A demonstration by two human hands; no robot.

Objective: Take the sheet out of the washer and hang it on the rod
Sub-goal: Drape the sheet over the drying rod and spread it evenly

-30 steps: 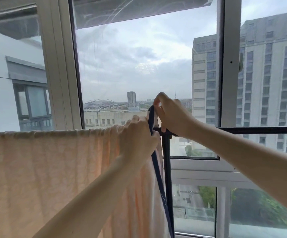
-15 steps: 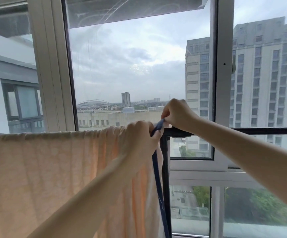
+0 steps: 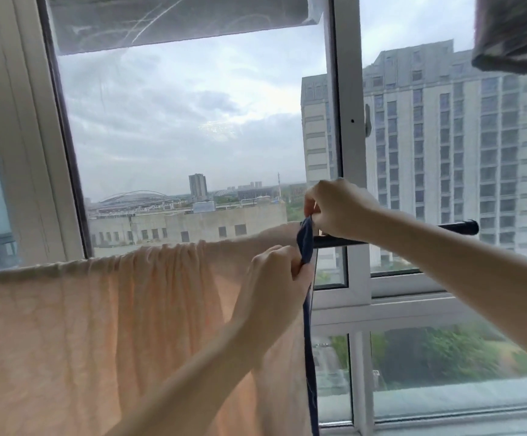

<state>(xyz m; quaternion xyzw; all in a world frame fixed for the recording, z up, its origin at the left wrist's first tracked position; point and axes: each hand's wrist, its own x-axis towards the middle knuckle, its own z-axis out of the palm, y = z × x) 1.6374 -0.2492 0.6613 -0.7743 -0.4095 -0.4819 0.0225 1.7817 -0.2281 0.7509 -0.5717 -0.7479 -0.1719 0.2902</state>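
To the left of both hands, the peach sheet (image 3: 98, 325) is draped over the rod and hangs down in a broad fall. It is gathered into small folds along the top, just left of the left hand (image 3: 274, 278). That hand has its fingers curled into the cloth at the sheet's right side, a little below the rod line, and grips it. Between the hands runs the sheet's dark blue edge (image 3: 306, 243), going up over the rod and dropping straight down past the left wrist. Above it the right hand (image 3: 340, 209) pinches the top of that edge with bent fingers, right where it crosses the rod (image 3: 459, 227). Beyond the right hand the black rod is bare out to its end. A grey cloth (image 3: 514, 33) hangs high above the right forearm.

The washer step looks done, and this seems to be the last tidying of the hanging. Next, the blue edge likely needs drawing rightward along the bare rod to flatten the gathers, with both falls kept even so the sheet does not slide off.
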